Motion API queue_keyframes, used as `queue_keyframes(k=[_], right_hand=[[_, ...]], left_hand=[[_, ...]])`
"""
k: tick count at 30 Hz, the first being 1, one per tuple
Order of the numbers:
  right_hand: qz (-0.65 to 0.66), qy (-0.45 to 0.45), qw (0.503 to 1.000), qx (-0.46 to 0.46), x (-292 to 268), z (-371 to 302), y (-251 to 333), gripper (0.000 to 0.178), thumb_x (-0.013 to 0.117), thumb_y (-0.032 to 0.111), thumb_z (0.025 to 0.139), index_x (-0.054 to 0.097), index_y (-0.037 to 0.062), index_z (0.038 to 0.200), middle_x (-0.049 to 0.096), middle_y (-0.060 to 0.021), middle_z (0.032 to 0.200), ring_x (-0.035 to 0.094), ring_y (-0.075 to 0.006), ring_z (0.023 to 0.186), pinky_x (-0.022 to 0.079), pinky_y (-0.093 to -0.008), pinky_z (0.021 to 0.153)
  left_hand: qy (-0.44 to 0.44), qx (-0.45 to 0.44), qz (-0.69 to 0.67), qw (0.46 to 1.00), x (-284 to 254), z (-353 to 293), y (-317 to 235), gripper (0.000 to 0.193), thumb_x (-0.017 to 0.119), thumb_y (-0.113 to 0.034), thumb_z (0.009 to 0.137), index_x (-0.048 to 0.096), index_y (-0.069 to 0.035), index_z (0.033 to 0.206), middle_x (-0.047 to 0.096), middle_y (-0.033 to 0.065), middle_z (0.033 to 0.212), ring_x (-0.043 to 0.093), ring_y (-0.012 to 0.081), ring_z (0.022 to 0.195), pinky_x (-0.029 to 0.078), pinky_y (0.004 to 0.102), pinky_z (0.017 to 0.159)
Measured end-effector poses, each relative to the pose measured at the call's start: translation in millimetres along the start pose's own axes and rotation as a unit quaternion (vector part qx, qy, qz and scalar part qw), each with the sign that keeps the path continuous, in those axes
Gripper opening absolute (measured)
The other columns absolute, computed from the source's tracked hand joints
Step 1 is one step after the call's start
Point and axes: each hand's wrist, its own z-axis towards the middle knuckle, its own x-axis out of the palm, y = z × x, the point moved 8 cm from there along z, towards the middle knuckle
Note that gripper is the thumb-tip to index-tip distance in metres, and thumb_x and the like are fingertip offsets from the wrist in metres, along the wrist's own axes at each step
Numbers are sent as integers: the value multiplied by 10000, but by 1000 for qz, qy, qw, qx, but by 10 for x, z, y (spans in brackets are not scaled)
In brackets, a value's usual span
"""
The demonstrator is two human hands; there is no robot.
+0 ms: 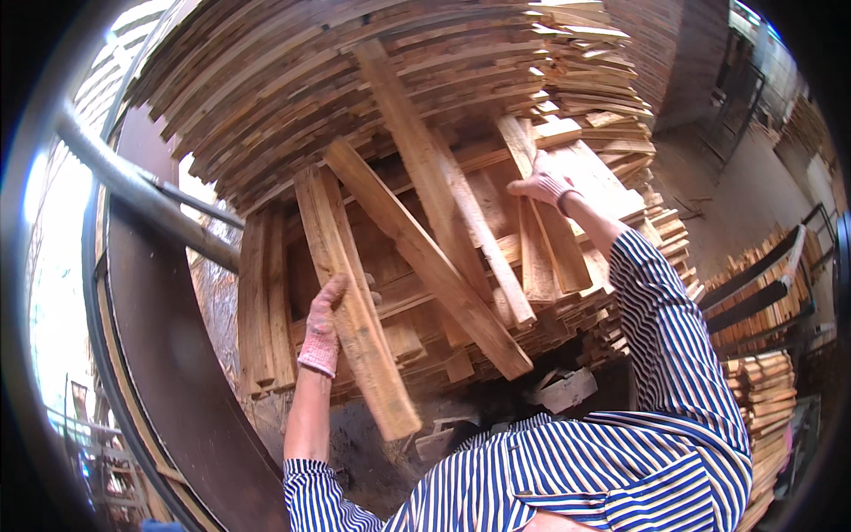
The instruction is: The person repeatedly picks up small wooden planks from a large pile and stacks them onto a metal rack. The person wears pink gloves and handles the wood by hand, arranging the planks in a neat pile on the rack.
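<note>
My left hand, in a pinkish knit work glove, is closed round a wooden board. Its thumb lies on the board's near face and fingertips show past the far edge. That board slants toward me, with another right beside it. My right hand, also gloved, reaches to the far right and closes on the upper part of a wooden plank; part of its grip is hidden. Between my hands, a loose plank lies slanted across the pile, and a longer plank leans against the stack behind it.
A tall stack of thin wooden slats rises at the back. More boards stand at the left, near a metal pipe and a dark brown panel. Bundled sticks and a dark metal frame are at the right.
</note>
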Motion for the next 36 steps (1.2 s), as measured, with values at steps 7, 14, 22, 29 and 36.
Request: queue_keyframes(k=[7,14,22,29,36], right_hand=[[-46,-46,997,29,-523,213,-73,834,744,388,837,337,160,1529,573,-251,1297,610,-346,1176,502,-418,1014],[181,114,937,-276,-748,-1084,2234,818,746,349,837,344,299,1548,568,-307,1343,706,-362,906,610,-405,698],[65,229,943,-232,1149,-1364,3716,875,681,512,779,409,140,1523,609,-204,1364,591,-343,1254,481,-403,1016],[12,185,956,-229,2706,-1021,4919,606,591,468,913,523,94,1385,603,-253,1337,600,-407,1220,496,-486,999],[234,169,921,-262,2071,-1706,4820,801,464,695,938,504,72,1441,530,-211,1453,483,-363,1369,376,-396,1145]], left_hand=[[-9,17,-119,993,-445,-101,-399,634,613,-491,949,610,93,1198,714,189,972,722,267,783,625,367,662],[-28,65,-166,984,-1152,-375,-874,712,584,-512,947,551,123,1268,693,222,1029,713,278,808,619,358,688],[8,95,-230,968,-1963,-23,-990,643,605,-417,962,500,102,1326,631,299,1142,678,386,931,613,448,830],[42,153,-206,966,-2226,-30,-1099,723,540,-552,975,501,80,1323,680,261,1065,718,318,815,643,393,726],[-80,102,-157,979,-2534,-73,-857,625,457,-579,1010,568,-55,1332,704,150,1094,690,296,949,590,430,865]])
